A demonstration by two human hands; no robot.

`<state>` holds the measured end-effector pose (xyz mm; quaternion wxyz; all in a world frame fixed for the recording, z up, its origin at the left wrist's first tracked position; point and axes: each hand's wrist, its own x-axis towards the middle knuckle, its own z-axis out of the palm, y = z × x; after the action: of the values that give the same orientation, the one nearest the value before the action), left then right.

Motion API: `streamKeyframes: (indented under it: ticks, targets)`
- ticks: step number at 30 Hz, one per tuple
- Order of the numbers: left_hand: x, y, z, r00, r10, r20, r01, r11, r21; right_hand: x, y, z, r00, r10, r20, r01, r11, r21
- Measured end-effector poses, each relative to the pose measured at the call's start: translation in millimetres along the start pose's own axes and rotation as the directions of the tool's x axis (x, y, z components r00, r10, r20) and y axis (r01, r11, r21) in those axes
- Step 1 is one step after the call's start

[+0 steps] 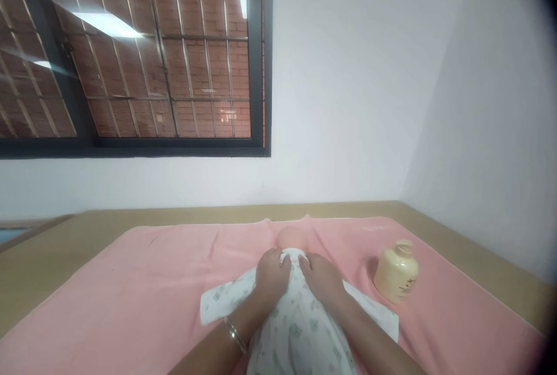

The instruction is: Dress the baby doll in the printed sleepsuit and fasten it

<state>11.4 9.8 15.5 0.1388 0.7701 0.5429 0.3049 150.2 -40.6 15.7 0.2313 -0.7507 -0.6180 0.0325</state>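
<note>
A baby doll (292,238) lies on its back at the front middle of a pink blanket (165,270), its smooth head pointing away from me. It is covered by a white baby gown (300,334) with a faint green print, whose sleeves spread out to both sides. My left hand (272,275) is closed on the gown at the left of the collar, thumb on top. On the right of the collar, my right hand (324,279) grips the cloth in the same way. Most of my fingertips are hidden behind the doll's shoulders.
A cream-coloured bottle (397,275) with a short neck stands on the blanket to the right. The blanket lies over a tan padded surface (461,241) with a raised edge. Behind are a white wall (348,85) and a dark-framed window (174,145) with bars.
</note>
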Motion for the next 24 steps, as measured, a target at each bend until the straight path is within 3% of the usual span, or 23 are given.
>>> streamKeyframes:
  ticks: [24]
  targets:
    - [-0.5,0.6,0.6,1.000,0.016,-0.004,-0.016,1.000,-0.006,-0.5,1.2,0.7,1.000,0.002,-0.001,-0.002,1.000,-0.004]
